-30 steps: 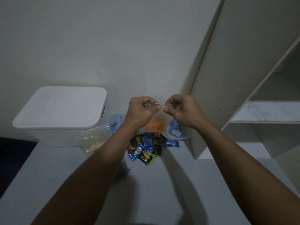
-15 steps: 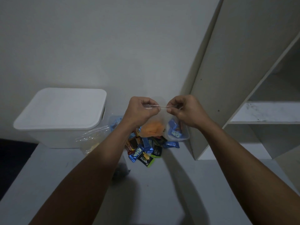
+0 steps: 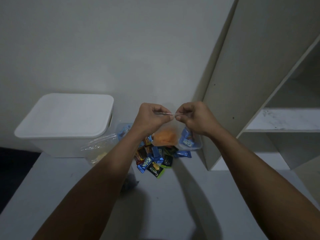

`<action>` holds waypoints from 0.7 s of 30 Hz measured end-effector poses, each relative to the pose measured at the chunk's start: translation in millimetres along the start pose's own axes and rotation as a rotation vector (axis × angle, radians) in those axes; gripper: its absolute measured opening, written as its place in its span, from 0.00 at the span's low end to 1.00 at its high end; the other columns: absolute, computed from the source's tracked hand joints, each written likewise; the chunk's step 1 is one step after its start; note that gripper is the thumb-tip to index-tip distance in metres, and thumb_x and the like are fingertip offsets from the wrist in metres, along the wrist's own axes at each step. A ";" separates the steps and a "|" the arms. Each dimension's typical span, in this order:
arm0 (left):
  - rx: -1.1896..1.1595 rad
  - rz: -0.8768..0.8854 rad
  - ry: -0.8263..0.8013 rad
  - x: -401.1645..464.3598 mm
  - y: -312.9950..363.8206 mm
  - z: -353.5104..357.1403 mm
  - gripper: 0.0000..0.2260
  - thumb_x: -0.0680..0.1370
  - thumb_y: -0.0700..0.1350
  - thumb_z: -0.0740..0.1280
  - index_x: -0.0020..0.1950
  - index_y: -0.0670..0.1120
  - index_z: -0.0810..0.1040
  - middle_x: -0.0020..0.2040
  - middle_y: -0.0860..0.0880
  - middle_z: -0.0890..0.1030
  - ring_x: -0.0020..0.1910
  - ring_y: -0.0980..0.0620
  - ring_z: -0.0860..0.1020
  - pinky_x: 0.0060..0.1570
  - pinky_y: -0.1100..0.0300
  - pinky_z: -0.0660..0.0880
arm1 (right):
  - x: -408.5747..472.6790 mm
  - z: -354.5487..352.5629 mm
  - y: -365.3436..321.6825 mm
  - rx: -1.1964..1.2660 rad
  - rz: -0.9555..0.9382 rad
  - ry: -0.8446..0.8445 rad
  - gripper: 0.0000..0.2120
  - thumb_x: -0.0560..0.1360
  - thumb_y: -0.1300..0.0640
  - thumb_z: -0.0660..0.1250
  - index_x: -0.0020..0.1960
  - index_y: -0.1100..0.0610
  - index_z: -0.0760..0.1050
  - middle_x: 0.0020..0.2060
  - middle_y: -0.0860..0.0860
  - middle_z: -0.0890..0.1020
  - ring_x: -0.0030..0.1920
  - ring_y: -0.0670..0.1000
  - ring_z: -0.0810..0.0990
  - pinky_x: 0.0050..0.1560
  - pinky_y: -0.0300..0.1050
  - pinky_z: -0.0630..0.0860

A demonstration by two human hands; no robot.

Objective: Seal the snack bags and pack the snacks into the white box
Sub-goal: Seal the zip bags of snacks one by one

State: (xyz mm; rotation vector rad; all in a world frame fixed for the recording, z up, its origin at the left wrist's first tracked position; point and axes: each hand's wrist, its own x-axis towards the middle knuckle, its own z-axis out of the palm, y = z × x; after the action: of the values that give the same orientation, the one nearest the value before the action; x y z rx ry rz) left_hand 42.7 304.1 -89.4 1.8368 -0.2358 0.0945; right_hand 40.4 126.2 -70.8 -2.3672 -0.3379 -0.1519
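A clear zip bag [image 3: 165, 137] with orange snacks inside hangs in the air above the table. My left hand [image 3: 151, 117] and my right hand [image 3: 195, 117] both pinch its top strip, fingertips almost touching at the middle. Below the bag lies a pile of wrapped snacks [image 3: 154, 159] in blue, black and green packets. The white box [image 3: 69, 125] stands at the back left with its lid on. A second clear bag [image 3: 100, 148] with pale yellow snacks leans against the box front.
A clear plastic tub [image 3: 189, 143] with blue packets sits by the pile on the right. A white shelf unit [image 3: 242, 101] rises at the right. A dark bag [image 3: 129, 181] lies partly hidden under my left forearm. The grey table [image 3: 164, 205] spreads in front.
My two hands have slid closer together along the bag's top strip. The bag hangs slightly higher and nearer the middle.
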 end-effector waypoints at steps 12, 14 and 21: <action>0.059 -0.042 0.087 -4.6 -7.4 -6.4 0.03 0.68 0.39 0.76 0.37 0.45 0.84 0.35 0.49 0.84 0.34 0.53 0.81 0.41 0.59 0.78 | 4.8 6.4 -3.3 -0.011 0.007 0.001 0.03 0.71 0.59 0.73 0.39 0.52 0.82 0.31 0.47 0.82 0.34 0.46 0.79 0.39 0.40 0.75; 0.045 -0.050 0.071 -4.4 -7.7 -5.0 0.03 0.68 0.40 0.77 0.37 0.46 0.85 0.35 0.49 0.84 0.34 0.54 0.81 0.42 0.58 0.78 | 5.6 9.1 -0.4 -0.030 0.010 0.044 0.04 0.70 0.60 0.73 0.37 0.52 0.82 0.29 0.47 0.80 0.32 0.46 0.78 0.38 0.39 0.73; 0.038 -0.047 0.133 -5.1 -11.7 -7.0 0.02 0.69 0.39 0.76 0.39 0.45 0.85 0.35 0.51 0.84 0.33 0.59 0.81 0.40 0.65 0.78 | 2.9 8.6 5.5 0.046 0.042 0.008 0.02 0.70 0.57 0.75 0.43 0.54 0.84 0.34 0.47 0.83 0.35 0.44 0.81 0.39 0.37 0.75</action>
State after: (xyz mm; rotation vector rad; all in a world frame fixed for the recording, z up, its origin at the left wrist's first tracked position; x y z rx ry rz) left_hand 40.6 314.4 -99.5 1.8648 -0.0984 0.1890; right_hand 44.9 128.8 -80.1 -2.3257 -0.2848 -0.1328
